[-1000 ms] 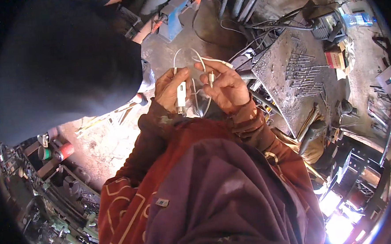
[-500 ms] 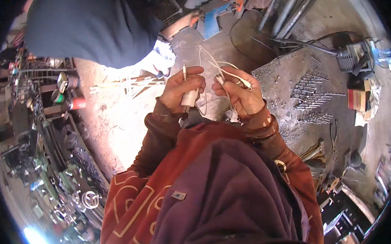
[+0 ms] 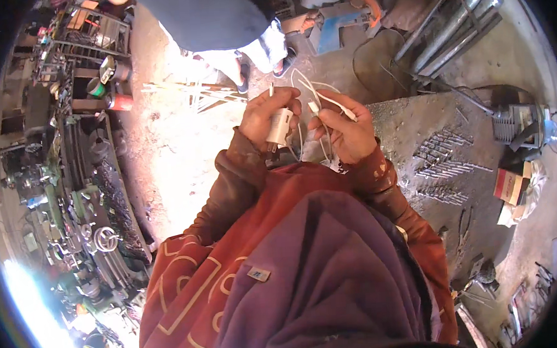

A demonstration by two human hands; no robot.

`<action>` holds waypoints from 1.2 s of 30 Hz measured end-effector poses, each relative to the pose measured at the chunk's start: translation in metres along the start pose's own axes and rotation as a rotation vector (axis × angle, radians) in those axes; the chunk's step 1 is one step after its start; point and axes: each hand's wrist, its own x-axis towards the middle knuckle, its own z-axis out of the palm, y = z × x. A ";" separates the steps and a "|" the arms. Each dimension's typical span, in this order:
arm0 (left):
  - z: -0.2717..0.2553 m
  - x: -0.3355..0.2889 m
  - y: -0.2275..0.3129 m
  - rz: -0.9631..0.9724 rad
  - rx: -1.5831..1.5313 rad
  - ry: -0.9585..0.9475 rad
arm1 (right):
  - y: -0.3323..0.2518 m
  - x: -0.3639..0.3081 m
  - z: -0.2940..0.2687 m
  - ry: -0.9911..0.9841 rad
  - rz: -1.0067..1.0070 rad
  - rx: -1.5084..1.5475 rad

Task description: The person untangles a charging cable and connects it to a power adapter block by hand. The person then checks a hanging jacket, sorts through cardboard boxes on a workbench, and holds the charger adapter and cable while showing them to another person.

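My left hand (image 3: 258, 119) is closed round a white charger plug (image 3: 280, 127), whose metal prongs point down toward my body. A thin white cable end sticks up past the thumb of that hand. To its right, my right hand (image 3: 352, 131) pinches a looped white charging cable (image 3: 324, 85). One connector shows between the fingertips and another lies across the fingers. Charger and cable connector are apart, with a small gap between the hands. Part of the cable hangs down behind the hands and is hidden there.
Another person in dark clothing (image 3: 207, 17) stands ahead, wearing sandals. Thin rods (image 3: 192, 93) lie on the floor near their feet. On the right, several metal bolts (image 3: 444, 153) lie on a grey surface, beside a red-and-yellow box (image 3: 509, 186). Machinery with a handwheel (image 3: 107, 238) stands left.
The charger has turned in my left hand, so an end with a port shows. My right hand keeps its hold on the cable. The other person appears farther up, with feet now visible.
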 end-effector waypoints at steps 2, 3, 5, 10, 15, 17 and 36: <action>0.001 0.000 -0.004 0.027 0.055 0.030 | 0.002 -0.001 0.002 -0.001 0.015 -0.003; 0.002 0.001 -0.005 0.020 0.047 0.051 | 0.002 0.002 0.003 -0.027 0.005 -0.006; 0.008 0.000 -0.005 0.053 0.051 0.070 | 0.000 0.007 0.003 -0.055 -0.003 -0.016; 0.007 -0.001 -0.005 0.113 0.215 0.095 | -0.001 0.010 0.002 -0.145 0.005 -0.163; 0.009 -0.002 -0.006 0.152 0.167 0.044 | 0.000 0.013 -0.001 -0.153 0.011 -0.113; 0.006 0.004 -0.002 0.160 0.259 0.046 | -0.005 0.016 -0.001 -0.164 0.037 -0.100; -0.041 0.028 0.007 0.209 0.597 0.096 | -0.141 0.043 0.041 -0.289 -0.060 -0.444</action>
